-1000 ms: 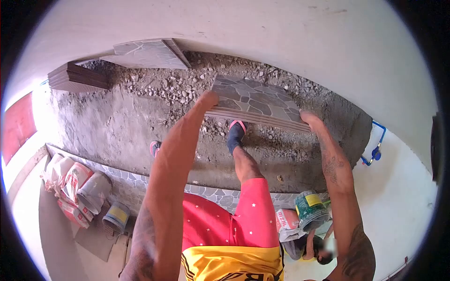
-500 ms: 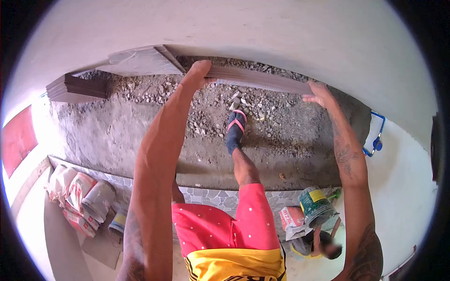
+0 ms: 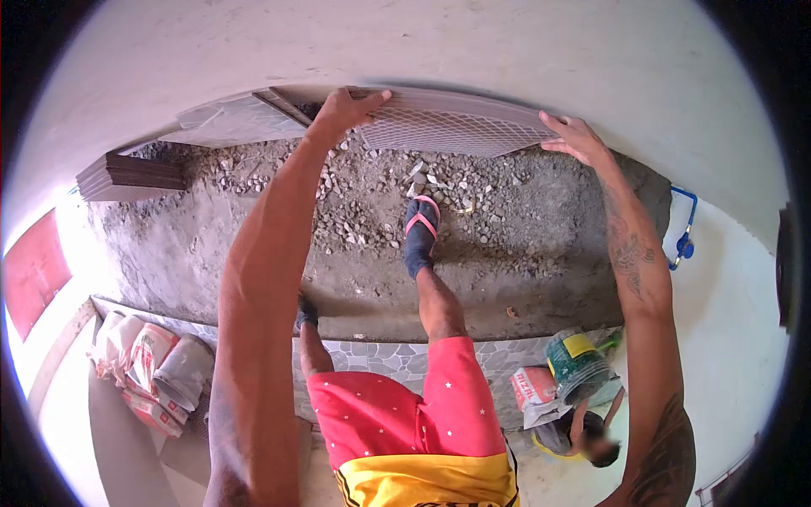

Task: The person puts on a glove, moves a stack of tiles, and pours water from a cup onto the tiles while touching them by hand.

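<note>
- The left hand (image 3: 348, 111) is gripping the left end of the tile stack (image 3: 452, 127); the right hand (image 3: 576, 138) is clasping its right end, fingers spread.
- The stack is spanning the space between both hands, its long axis running alongside the wall (image 3: 473, 42); neither hand is sitting nearer.
- Its gridded face is tilting above the rubble (image 3: 481, 190).

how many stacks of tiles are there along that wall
3: the mesh-backed stack between the left hand and right hand, the stone-patterned stack leaning just left of them, and the brown stack at far left. More may be hidden.
</note>
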A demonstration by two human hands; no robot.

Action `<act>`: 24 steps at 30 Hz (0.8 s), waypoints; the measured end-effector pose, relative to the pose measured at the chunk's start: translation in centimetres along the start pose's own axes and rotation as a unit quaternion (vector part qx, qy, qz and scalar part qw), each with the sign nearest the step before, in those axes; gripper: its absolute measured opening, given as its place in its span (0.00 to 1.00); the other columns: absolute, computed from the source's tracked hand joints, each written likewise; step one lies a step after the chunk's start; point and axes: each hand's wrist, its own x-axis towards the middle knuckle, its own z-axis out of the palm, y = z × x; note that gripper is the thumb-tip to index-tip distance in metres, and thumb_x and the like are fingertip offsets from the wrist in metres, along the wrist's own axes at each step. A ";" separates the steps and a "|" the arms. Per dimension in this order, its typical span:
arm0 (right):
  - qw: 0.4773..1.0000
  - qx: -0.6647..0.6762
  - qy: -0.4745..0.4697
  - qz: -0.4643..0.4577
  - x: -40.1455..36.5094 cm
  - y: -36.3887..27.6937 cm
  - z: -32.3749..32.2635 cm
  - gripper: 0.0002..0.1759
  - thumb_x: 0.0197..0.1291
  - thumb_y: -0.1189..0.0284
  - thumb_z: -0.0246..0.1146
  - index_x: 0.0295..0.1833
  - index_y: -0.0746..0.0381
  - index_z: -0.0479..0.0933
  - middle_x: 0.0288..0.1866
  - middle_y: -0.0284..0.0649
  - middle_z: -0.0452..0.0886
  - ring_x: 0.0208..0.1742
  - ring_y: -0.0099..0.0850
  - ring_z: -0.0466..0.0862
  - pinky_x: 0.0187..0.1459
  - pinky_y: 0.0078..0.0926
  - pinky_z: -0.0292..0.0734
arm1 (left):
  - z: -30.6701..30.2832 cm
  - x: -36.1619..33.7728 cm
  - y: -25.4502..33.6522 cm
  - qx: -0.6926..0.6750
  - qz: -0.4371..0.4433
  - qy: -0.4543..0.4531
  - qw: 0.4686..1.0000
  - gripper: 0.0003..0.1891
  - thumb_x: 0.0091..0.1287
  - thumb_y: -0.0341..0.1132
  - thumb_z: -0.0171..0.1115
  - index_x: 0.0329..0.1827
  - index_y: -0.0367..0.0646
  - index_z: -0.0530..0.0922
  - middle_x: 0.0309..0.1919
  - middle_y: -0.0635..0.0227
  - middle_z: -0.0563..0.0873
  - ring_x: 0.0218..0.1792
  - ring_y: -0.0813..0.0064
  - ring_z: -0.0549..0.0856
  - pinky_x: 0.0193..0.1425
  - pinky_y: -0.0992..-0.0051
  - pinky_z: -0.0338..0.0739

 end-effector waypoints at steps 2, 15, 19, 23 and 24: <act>1.000 0.004 0.004 -0.014 0.0 -0.4 0.0 0.52 0.61 0.49 0.68 0.75 0.72 0.52 0.74 0.56 0.59 0.68 0.48 0.72 0.62 0.44 0.78 | -0.1 0.6 1.1 -0.038 -0.111 -0.001 0.993 0.41 0.58 0.51 0.75 0.61 0.22 0.70 0.51 0.49 0.81 0.49 0.66 0.82 0.47 0.65 0.81; 0.997 0.066 0.023 -0.039 -0.3 -0.6 0.7 0.49 0.61 0.53 0.69 0.76 0.68 0.51 0.76 0.51 0.56 0.71 0.43 0.66 0.60 0.42 0.80 | 0.1 1.9 1.0 0.058 -0.093 0.011 0.994 0.30 0.61 0.41 0.72 0.68 0.69 0.74 0.42 0.58 0.83 0.43 0.66 0.82 0.50 0.63 0.78; 0.993 0.094 0.061 -0.042 0.5 -0.1 0.7 0.49 0.58 0.57 0.73 0.74 0.68 0.53 0.73 0.51 0.59 0.69 0.42 0.69 0.58 0.42 0.81 | -1.0 2.9 -0.6 0.206 -0.056 -0.053 0.976 0.29 0.61 0.44 0.73 0.67 0.68 0.75 0.40 0.59 0.82 0.41 0.66 0.82 0.47 0.65 0.78; 0.986 0.143 0.075 -0.039 0.8 0.2 0.8 0.51 0.52 0.60 0.77 0.73 0.68 0.55 0.72 0.53 0.60 0.69 0.45 0.68 0.59 0.43 0.80 | -1.0 2.9 -0.8 0.096 -0.070 0.005 0.993 0.42 0.51 0.63 0.74 0.49 0.25 0.80 0.34 0.57 0.86 0.29 0.71 0.84 0.39 0.70 0.79; 0.985 0.147 0.082 -0.047 0.6 0.3 0.8 0.51 0.52 0.61 0.77 0.73 0.69 0.55 0.72 0.54 0.60 0.69 0.45 0.69 0.58 0.42 0.80 | -0.8 2.3 0.2 0.074 -0.085 0.012 0.994 0.41 0.52 0.61 0.75 0.49 0.25 0.81 0.34 0.57 0.86 0.29 0.71 0.85 0.38 0.70 0.79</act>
